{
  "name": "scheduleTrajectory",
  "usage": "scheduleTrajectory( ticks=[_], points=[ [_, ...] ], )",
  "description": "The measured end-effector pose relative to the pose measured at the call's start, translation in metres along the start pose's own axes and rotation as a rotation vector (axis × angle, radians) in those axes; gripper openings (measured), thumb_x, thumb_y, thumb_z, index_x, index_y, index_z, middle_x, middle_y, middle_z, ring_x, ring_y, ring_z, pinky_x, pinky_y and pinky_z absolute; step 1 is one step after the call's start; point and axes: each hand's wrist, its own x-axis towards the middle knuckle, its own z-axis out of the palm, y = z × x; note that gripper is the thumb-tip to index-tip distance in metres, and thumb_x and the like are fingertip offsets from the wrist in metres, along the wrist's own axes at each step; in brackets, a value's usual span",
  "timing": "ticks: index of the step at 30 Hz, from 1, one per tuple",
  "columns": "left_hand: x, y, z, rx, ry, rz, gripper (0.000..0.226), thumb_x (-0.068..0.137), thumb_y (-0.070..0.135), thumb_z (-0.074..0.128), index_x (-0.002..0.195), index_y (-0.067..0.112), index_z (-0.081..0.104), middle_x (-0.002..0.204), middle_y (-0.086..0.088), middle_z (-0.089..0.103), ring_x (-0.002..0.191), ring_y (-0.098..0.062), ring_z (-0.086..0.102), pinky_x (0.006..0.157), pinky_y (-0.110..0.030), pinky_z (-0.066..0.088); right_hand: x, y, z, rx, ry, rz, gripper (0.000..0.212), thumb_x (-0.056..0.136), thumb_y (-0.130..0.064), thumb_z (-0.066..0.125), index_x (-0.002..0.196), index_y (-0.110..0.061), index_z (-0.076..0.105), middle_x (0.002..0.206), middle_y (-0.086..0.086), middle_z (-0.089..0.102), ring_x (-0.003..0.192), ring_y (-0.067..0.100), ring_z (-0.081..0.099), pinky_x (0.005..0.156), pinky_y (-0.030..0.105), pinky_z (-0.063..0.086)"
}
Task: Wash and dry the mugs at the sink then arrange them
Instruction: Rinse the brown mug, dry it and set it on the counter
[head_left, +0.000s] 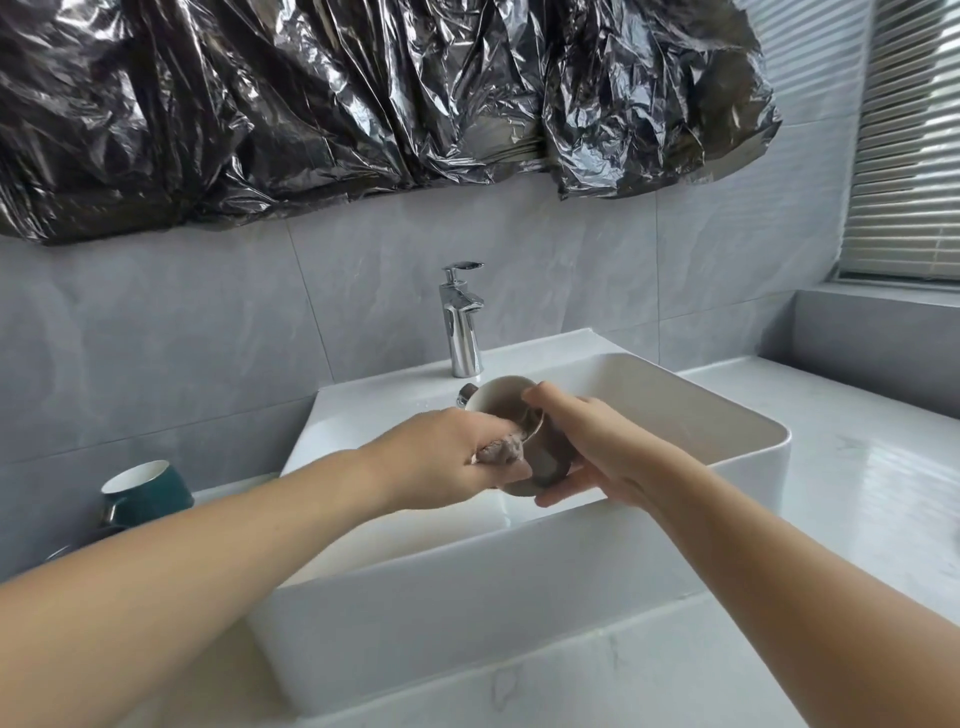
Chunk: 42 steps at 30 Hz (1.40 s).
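A brown mug (511, 415) with a white inside is held tilted over the sink (675, 415). The right hand (592, 447) cups it from beneath; the left hand (447, 457) grips what looks like a cloth (501, 453) at its rim. A green mug (145, 491) stands on the counter (857, 467) left of the sink, a tap (462, 317) behind.

A single wide-angle head-worn camera looks forward and down from close above a white sink (597, 566), both forearms reaching in from the bottom corners toward the middle of the frame. It faces the grey tiled wall squarely, the chrome tap (462, 322) near centre, crumpled black plastic sheeting (363, 93) across the top. The bench (857, 467) runs right toward a window blind (909, 156), lines bowing at the edges.
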Motion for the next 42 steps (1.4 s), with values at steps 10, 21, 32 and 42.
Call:
scheduleTrajectory(
  ticks=[10, 21, 32, 42],
  points=[
    [-0.006, 0.02, 0.022, -0.06, 0.126, 0.003, 0.01, 0.099, 0.038, 0.052, 0.098, 0.032, 0.06, 0.088, 0.014, 0.062, 0.085, -0.016, 0.059, 0.075, -0.034, 0.049, -0.004, -0.002, -0.001, 0.012, -0.01, 0.034, 0.03, 0.095, -0.03, 0.06, 0.099, 0.0, 0.064, 0.047, -0.001, 0.057, 0.056, 0.025, 0.066, 0.084, 0.058, 0.058],
    [-0.002, 0.013, 0.025, -0.194, 0.2, -0.033, 0.013, 0.099, 0.034, 0.052, 0.101, 0.027, 0.063, 0.088, 0.01, 0.064, 0.071, -0.002, 0.057, 0.069, -0.035, 0.052, -0.006, -0.002, 0.0, 0.089, -0.011, -0.011, 0.034, 0.095, -0.033, 0.063, 0.073, -0.007, 0.069, 0.049, -0.001, 0.059, 0.054, 0.017, 0.065, 0.087, 0.058, 0.057],
    [-0.007, 0.012, 0.012, 0.139, 0.155, 0.06, 0.02, 0.094, 0.041, 0.049, 0.108, 0.031, 0.06, 0.106, 0.013, 0.066, 0.099, -0.022, 0.061, 0.081, -0.039, 0.049, -0.002, -0.001, 0.0, 0.073, 0.008, 0.025, 0.039, 0.093, -0.035, 0.064, 0.116, -0.004, 0.063, 0.052, -0.003, 0.058, 0.051, 0.013, 0.062, 0.083, 0.06, 0.058],
    [0.0, 0.017, 0.011, 0.458, 0.228, 0.117, 0.026, 0.097, 0.036, 0.05, 0.12, 0.027, 0.057, 0.113, 0.009, 0.062, 0.09, -0.025, 0.063, 0.065, -0.033, 0.046, -0.001, 0.001, -0.001, 0.069, 0.016, -0.023, 0.032, 0.095, -0.037, 0.057, 0.117, -0.015, 0.061, 0.1, 0.011, 0.061, 0.072, 0.025, 0.069, 0.075, 0.058, 0.06]
  ],
)
